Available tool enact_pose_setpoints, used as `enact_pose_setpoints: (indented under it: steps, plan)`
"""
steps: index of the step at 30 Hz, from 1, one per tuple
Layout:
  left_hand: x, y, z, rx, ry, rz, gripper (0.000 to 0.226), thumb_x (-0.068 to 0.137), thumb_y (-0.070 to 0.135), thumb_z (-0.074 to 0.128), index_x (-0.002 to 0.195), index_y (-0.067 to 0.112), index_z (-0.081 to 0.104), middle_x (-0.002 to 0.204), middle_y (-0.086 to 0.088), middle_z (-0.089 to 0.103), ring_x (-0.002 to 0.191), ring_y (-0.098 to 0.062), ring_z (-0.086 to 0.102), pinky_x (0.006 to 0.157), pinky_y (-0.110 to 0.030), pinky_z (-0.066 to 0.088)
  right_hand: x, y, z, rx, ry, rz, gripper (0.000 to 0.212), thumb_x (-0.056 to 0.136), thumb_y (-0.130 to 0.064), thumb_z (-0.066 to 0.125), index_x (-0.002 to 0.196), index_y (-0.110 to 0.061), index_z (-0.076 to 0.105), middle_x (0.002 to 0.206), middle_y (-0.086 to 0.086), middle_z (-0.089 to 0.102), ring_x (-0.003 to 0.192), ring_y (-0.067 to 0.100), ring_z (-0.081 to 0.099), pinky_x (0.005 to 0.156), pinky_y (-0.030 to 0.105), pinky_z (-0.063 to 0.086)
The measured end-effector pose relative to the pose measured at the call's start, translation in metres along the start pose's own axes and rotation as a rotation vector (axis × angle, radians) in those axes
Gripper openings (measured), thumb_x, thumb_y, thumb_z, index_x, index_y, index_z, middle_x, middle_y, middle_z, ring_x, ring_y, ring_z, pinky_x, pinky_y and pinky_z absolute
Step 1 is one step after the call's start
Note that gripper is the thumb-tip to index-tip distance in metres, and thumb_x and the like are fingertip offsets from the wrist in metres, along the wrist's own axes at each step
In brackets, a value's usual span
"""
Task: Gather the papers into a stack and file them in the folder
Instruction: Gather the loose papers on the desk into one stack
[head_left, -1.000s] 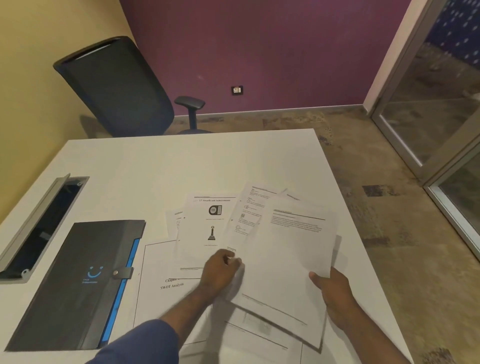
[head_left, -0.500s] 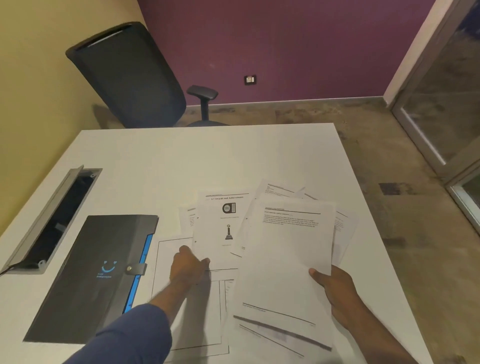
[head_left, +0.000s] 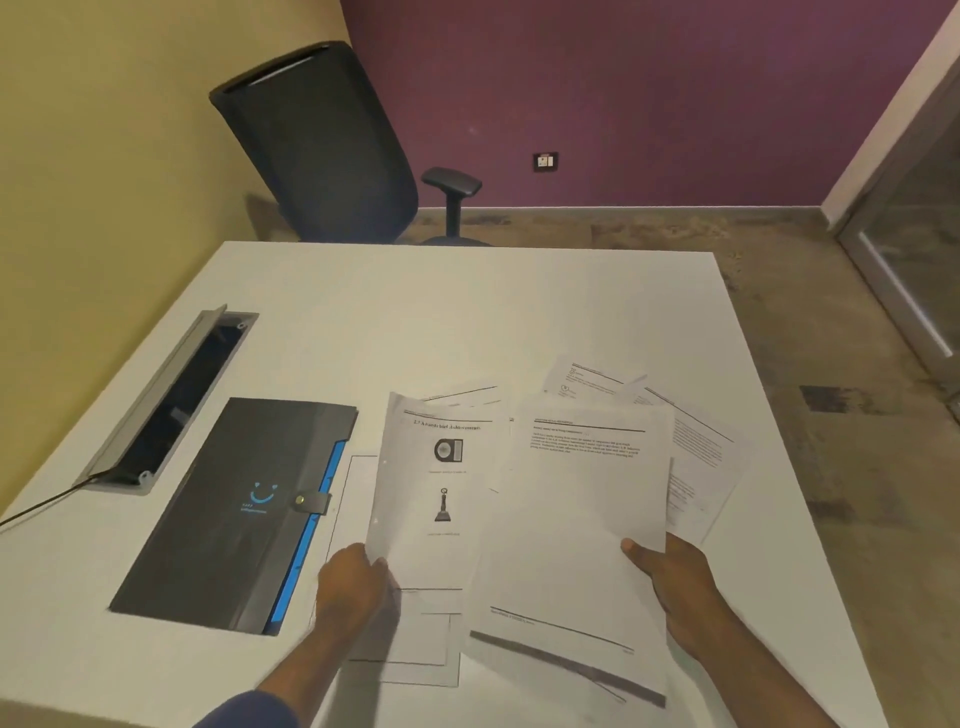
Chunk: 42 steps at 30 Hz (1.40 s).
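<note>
Up comes the white printed sheet with two dark pictures (head_left: 434, 488), its lower left corner now pinched in the left hand (head_left: 353, 582). Right hand (head_left: 670, 582) fingers grip a white text page (head_left: 576, 525) by its right edge. More loose white papers (head_left: 696, 457) lie towards the white worktop's (head_left: 467, 322) right edge. Dark grey folder with blue edging (head_left: 234, 509) sits closed near the left edge.

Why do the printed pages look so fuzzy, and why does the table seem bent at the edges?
Head view: the text on the sheet with the trophy picture and on the sheet in the right hand is smeared by blur, so only headings half read. Head view: the wide-angle lens bows the table edges. Head view: soft light, a faint shadow under the left hand.
</note>
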<state>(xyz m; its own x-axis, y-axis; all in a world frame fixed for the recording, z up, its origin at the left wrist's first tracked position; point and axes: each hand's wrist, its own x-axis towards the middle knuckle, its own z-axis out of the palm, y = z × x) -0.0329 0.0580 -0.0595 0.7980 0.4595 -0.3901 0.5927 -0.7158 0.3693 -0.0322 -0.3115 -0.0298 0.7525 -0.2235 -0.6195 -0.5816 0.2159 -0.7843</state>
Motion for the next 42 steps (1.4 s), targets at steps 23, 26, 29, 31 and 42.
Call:
enact_pose_setpoints:
  steps: [23, 26, 29, 31, 42]
  plan:
    - [-0.015, 0.016, -0.099, -0.428, 0.164, -0.199, 0.042, 0.080, -0.007, 0.060, 0.120, -0.007, 0.051, 0.104, -0.021, 0.063, 0.091, -0.037, 0.061, 0.076, -0.037, 0.050, -0.030, -0.010, 0.040, -0.005, -0.147, 0.037, 0.017, 0.086, -0.003, 0.068, 0.099, -0.013, 0.072, 0.092, 0.006, 0.076, 0.083, 0.026, 0.071, 0.070, 0.033, 0.055]
    - [-0.016, 0.031, -0.142, -0.448, 0.040, -0.130, 0.019, 0.085, -0.004, 0.064, 0.103, 0.001, 0.063, 0.090, -0.012, 0.066, 0.083, -0.030, 0.065, 0.070, -0.035, 0.057, -0.034, -0.023, 0.050, 0.032, -0.195, 0.029, 0.019, 0.087, -0.005, 0.068, 0.106, -0.007, 0.070, 0.097, 0.009, 0.075, 0.081, 0.024, 0.071, 0.067, 0.031, 0.055]
    - [-0.020, 0.042, -0.176, -0.404, 0.040, -0.004, 0.013, 0.090, 0.009, 0.067, 0.097, 0.018, 0.062, 0.091, -0.001, 0.066, 0.078, -0.019, 0.064, 0.062, -0.026, 0.053, -0.041, -0.037, 0.059, 0.107, -0.252, 0.051, 0.027, 0.088, -0.006, 0.067, 0.114, -0.002, 0.067, 0.108, 0.015, 0.073, 0.093, 0.030, 0.069, 0.077, 0.036, 0.055]
    - [-0.027, 0.045, -0.194, -0.422, 0.078, 0.051, 0.011, 0.092, 0.015, 0.065, 0.098, 0.023, 0.059, 0.087, 0.007, 0.063, 0.076, -0.013, 0.061, 0.059, -0.022, 0.051, -0.046, -0.047, 0.063, 0.168, -0.296, 0.071, 0.028, 0.089, -0.006, 0.065, 0.117, -0.002, 0.066, 0.113, 0.015, 0.072, 0.101, 0.033, 0.067, 0.080, 0.037, 0.054]
    - [-0.063, 0.065, -0.166, -0.688, -0.227, 0.168, 0.022, 0.098, 0.009, 0.055, 0.117, 0.017, 0.063, 0.112, 0.000, 0.070, 0.101, -0.015, 0.067, 0.087, -0.025, 0.053, -0.055, -0.068, 0.062, 0.209, -0.358, -0.026, 0.023, 0.091, -0.003, 0.061, 0.112, -0.006, 0.069, 0.107, 0.011, 0.075, 0.090, 0.025, 0.074, 0.069, 0.034, 0.060]
